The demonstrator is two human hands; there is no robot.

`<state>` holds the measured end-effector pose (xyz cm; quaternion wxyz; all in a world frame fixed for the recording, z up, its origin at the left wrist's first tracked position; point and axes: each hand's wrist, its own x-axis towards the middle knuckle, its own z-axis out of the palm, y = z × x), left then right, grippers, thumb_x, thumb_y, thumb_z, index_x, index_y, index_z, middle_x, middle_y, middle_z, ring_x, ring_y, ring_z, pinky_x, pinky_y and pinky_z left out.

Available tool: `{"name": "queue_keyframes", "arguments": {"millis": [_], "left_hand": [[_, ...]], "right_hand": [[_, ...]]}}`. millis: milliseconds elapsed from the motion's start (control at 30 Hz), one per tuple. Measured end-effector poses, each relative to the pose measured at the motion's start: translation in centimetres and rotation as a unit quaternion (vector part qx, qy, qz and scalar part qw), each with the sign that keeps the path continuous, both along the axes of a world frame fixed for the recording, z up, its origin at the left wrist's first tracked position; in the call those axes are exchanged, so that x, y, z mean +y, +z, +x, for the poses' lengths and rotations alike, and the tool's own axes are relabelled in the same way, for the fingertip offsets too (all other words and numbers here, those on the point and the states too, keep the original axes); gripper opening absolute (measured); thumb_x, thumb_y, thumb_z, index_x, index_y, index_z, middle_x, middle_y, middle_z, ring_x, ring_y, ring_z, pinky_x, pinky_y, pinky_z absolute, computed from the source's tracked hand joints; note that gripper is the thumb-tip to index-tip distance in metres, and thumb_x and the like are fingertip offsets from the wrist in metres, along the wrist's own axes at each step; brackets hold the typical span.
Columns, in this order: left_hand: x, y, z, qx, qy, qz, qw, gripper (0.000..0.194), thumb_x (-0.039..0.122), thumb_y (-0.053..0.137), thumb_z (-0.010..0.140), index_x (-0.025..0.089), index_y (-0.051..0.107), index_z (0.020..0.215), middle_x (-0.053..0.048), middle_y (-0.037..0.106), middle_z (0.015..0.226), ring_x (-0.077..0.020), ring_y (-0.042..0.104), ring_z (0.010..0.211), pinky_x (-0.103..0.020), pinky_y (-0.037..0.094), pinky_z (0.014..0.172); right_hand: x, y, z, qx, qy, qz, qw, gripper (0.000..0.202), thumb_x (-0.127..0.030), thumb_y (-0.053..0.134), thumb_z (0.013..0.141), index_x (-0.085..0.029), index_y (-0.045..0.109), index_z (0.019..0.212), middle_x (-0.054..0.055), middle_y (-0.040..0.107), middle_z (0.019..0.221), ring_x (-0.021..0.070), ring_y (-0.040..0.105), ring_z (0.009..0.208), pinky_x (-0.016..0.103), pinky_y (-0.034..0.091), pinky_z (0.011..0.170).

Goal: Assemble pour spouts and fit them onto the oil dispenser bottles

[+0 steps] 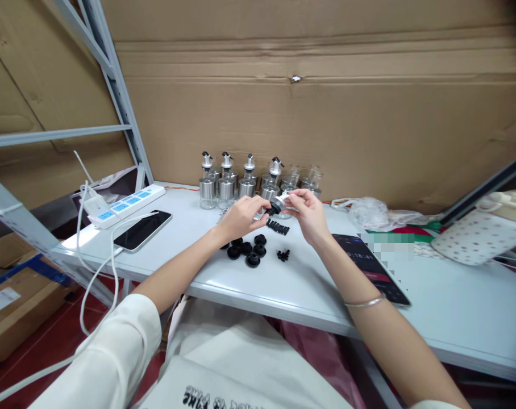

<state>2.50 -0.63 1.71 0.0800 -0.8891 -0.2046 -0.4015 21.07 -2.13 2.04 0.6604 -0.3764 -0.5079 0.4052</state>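
Head view: we hold a pourer [278, 205] above the surface [185, 210], in front of the bottles [207, 190]. Our left hand [246, 217] has its grip pinching the black end, our right hand [308, 213] pinching the silvery end. We judge it light and stiff; the smooth silvery part may slip, while the black end, probably rubbery, should offer the surer hold. The glass bottles look fragile, best taken by their metal bands.

Garment [241, 360], off-white, loose, creased; black lettering [219, 404] at near front. Left sleeve [125, 335], off-white, bunched, ending near elbow. Right sleeve [432, 405], pale, edge only visible. Bangle [364, 304], slim, silver-coloured, on right forearm [398, 335].
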Motion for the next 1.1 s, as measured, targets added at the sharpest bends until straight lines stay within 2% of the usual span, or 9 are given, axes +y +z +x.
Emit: {"name": "queue_keyframes", "arguments": {"millis": [200, 567, 700, 800, 933, 1100], "left_hand": [[0.38, -0.16, -0.19, 0.002, 0.002, 0.005, 1.0, 0.008, 0.021, 0.046, 0.088, 0.017, 0.049, 0.094, -0.004, 0.064, 0.084, -0.0149, 0.061, 0.076, -0.03, 0.044, 0.077], [0.37, 0.04, -0.3, 0.004, 0.023, -0.003, 1.0, 0.008, 0.023, 0.048, 0.086, 0.018, 0.048, 0.092, -0.003, 0.064, 0.085, -0.0153, 0.061, 0.076, -0.03, 0.042, 0.079], [0.64, -0.2, -0.41, 0.006, 0.03, -0.008, 0.999, 0.027, 0.023, 0.055, 0.08, 0.016, 0.046, 0.104, -0.006, 0.063, 0.095, -0.0171, 0.061, 0.08, -0.033, 0.042, 0.081], [0.74, -0.42, -0.32, 0.04, 0.006, -0.013, 0.999, 0.044, 0.02, 0.057, 0.076, 0.016, 0.042, 0.117, -0.007, 0.062, 0.106, -0.0176, 0.061, 0.088, -0.03, 0.043, 0.081], [0.68, -0.49, -0.18, 0.085, -0.011, -0.019, 0.996, 0.045, 0.018, 0.055, 0.075, 0.017, 0.044, 0.119, -0.008, 0.06, 0.111, -0.0205, 0.059, 0.101, -0.029, 0.043, 0.081], [0.81, -0.41, -0.25, 0.102, 0.0, -0.028, 0.994, 0.043, 0.016, 0.055, 0.075, 0.017, 0.048, 0.118, -0.008, 0.063, 0.103, -0.0216, 0.061, 0.095, -0.03, 0.041, 0.08]], "right_hand": [[-0.03, 0.05, 0.07, -0.017, 0.007, 0.003, 1.0, 0.034, -0.049, 0.076, 0.061, -0.024, 0.061, 0.078, -0.002, 0.064, 0.07, 0.0138, 0.061, 0.067, 0.027, 0.053, 0.063], [-0.12, -0.01, 0.0, -0.036, 0.016, 0.011, 0.999, 0.035, -0.052, 0.077, 0.06, -0.024, 0.061, 0.075, -0.001, 0.064, 0.068, 0.0142, 0.061, 0.064, 0.03, 0.053, 0.066], [-0.14, -0.12, 0.03, -0.053, 0.033, 0.01, 0.998, 0.033, -0.05, 0.077, 0.062, -0.023, 0.062, 0.075, -0.002, 0.065, 0.067, 0.013, 0.061, 0.063, 0.029, 0.053, 0.067], [-0.23, -0.14, -0.05, -0.07, 0.05, 0.007, 0.996, 0.033, -0.049, 0.077, 0.061, -0.023, 0.063, 0.073, -0.002, 0.066, 0.065, 0.0124, 0.06, 0.061, 0.03, 0.053, 0.069], [-0.33, -0.1, -0.1, -0.086, 0.067, -0.002, 0.994, 0.033, -0.05, 0.078, 0.06, -0.022, 0.063, 0.071, -0.002, 0.066, 0.063, 0.0128, 0.06, 0.06, 0.031, 0.054, 0.069], [-0.26, -0.15, 0.02, -0.09, 0.077, -0.01, 0.993, 0.036, -0.051, 0.077, 0.06, -0.021, 0.062, 0.072, -0.001, 0.067, 0.065, 0.0132, 0.061, 0.061, 0.031, 0.054, 0.069]]}}
